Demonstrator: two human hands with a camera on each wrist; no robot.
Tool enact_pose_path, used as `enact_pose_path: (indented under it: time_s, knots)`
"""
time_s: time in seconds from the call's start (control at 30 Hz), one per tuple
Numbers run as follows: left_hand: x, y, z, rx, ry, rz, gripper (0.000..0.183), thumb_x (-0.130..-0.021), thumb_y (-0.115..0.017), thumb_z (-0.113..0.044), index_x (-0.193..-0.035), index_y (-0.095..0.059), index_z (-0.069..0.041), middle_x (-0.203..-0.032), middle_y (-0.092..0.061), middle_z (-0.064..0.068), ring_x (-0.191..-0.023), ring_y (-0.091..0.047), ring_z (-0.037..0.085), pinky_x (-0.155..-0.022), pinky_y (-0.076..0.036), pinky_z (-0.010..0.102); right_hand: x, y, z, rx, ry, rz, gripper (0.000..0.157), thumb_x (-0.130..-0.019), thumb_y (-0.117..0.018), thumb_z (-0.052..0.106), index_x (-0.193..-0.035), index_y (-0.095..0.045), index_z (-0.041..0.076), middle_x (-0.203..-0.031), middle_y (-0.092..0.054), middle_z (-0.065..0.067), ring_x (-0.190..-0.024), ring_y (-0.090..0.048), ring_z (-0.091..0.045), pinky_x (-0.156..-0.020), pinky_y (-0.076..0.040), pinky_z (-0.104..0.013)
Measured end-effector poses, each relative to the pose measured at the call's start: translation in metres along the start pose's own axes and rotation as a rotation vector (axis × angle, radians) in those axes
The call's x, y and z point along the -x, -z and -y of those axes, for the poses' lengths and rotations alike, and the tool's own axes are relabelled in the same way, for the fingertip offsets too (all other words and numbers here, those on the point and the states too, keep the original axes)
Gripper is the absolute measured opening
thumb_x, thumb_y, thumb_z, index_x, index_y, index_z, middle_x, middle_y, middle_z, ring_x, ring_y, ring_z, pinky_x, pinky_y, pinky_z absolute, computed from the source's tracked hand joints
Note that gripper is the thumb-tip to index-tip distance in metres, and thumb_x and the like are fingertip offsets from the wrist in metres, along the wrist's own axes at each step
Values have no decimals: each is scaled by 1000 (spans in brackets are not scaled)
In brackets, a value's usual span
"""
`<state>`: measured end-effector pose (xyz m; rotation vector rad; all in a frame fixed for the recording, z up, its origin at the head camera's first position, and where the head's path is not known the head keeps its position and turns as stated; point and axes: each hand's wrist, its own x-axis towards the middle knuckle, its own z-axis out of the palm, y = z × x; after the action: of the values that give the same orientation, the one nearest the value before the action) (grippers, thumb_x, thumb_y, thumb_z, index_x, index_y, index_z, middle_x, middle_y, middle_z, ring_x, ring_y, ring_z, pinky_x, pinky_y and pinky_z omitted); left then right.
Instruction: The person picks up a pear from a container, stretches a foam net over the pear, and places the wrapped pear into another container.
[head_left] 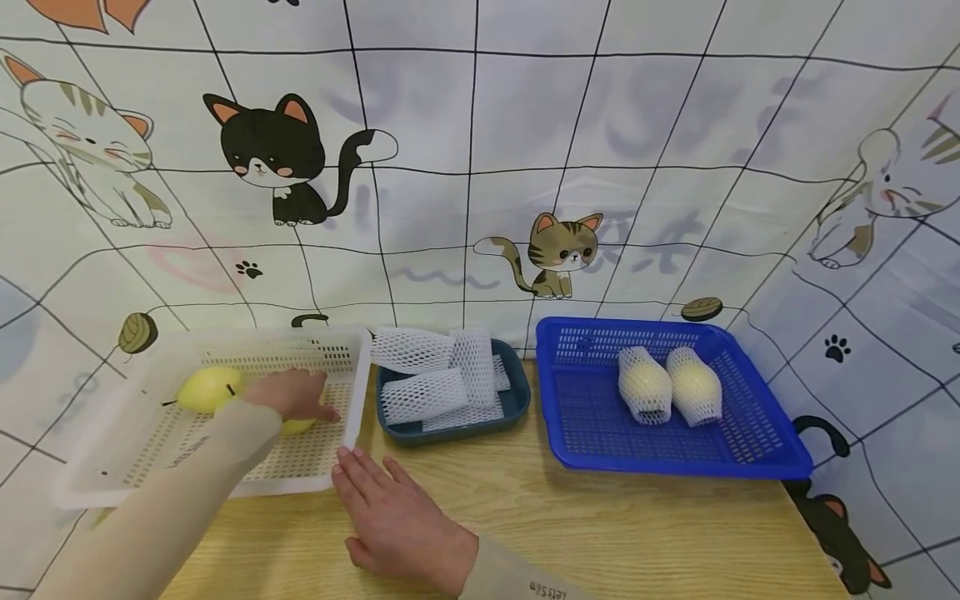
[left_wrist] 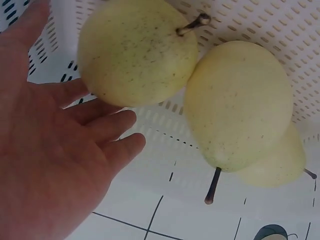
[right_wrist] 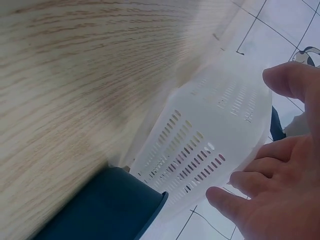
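Note:
My left hand (head_left: 288,393) reaches into the white basket (head_left: 150,337), its fingers spread at the side of a yellow pear (left_wrist: 137,52). In the left wrist view the fingertips meet that pear's lower edge, with the thumb held apart from it. Two more pears lie close by, a stemmed pear (left_wrist: 239,105) and a partly hidden pear (left_wrist: 275,162) behind it. My right hand (head_left: 401,521) has its fingers extended, fingertips at the basket's near right corner. Nothing is held in the right hand.
A dark teal tray (head_left: 450,432) with several white foam net sleeves (head_left: 423,396) stands right of the white basket. Farther right, a blue basket (head_left: 585,425) holds two net-wrapped pears (head_left: 645,387). A cat-patterned cloth (head_left: 420,208) rises behind the wooden table (head_left: 600,525).

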<state>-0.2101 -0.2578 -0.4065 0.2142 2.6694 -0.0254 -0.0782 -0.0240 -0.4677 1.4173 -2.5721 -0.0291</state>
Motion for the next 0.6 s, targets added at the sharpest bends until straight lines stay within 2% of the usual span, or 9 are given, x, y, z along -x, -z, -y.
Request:
enact_pose_path:
  time_s: [0.17,0.33,0.43,0.5,0.6]
  knots:
    - [-6,-8,5,-57,-10,-21,82,-87,-81,-47,-139,-54,10,-125,-64,33,-116,-63,50,-96,-50,65,0,0,1,6,3,5,80,-101,-59,53,-161,-34,7,-169,-24,-12,-155,-25,-21,-119,-35,-41]
    - [-10,-19,11,-101,16,-58,89,-77,-89,-47,-138,-54,8,-118,-67,32,-109,-65,50,-98,-41,75,0,0,1,41,11,-11,79,-101,-58,53,-160,-36,6,-168,-27,-13,-154,-28,-22,-118,-37,-40]
    - [-9,-23,11,-107,19,-85,87,-70,-94,-41,-133,-58,7,-110,-69,29,-103,-67,48,-97,-39,78,0,0,1,61,14,-11,78,-101,-58,53,-160,-36,7,-168,-27,-13,-154,-28,-21,-117,-37,-40]
    - [-9,-23,10,-129,0,-103,83,-68,-96,-35,-130,-60,6,-105,-70,27,-98,-68,45,-93,-44,75,0,0,1,69,13,-14,78,-101,-58,53,-160,-36,7,-168,-28,-12,-154,-28,-21,-117,-37,-39]
    - [-7,-22,8,-174,-34,-132,73,-67,-96,-26,-123,-62,5,-94,-69,20,-86,-68,36,-83,-54,64,0,-1,1,75,12,-19,78,-101,-58,53,-160,-36,7,-168,-28,-12,-154,-29,-21,-117,-37,-39]
